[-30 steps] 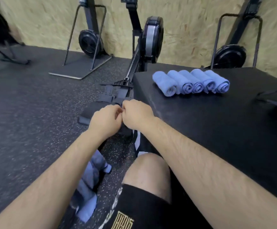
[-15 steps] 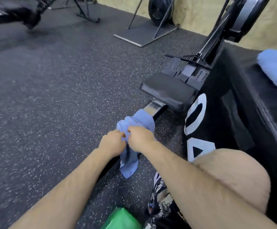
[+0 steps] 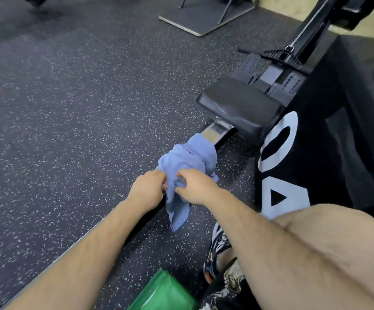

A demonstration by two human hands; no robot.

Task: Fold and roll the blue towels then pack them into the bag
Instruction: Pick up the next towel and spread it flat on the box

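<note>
The left hand and right hand both pinch a crumpled blue towel bunched on the rower rail. Its dangling corner could snag there during lifting.

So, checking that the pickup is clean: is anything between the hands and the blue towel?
Nothing visible. The left hand and right hand both grip the crumpled blue towel, which lies on the rowing machine's rail just short of the seat.
</note>
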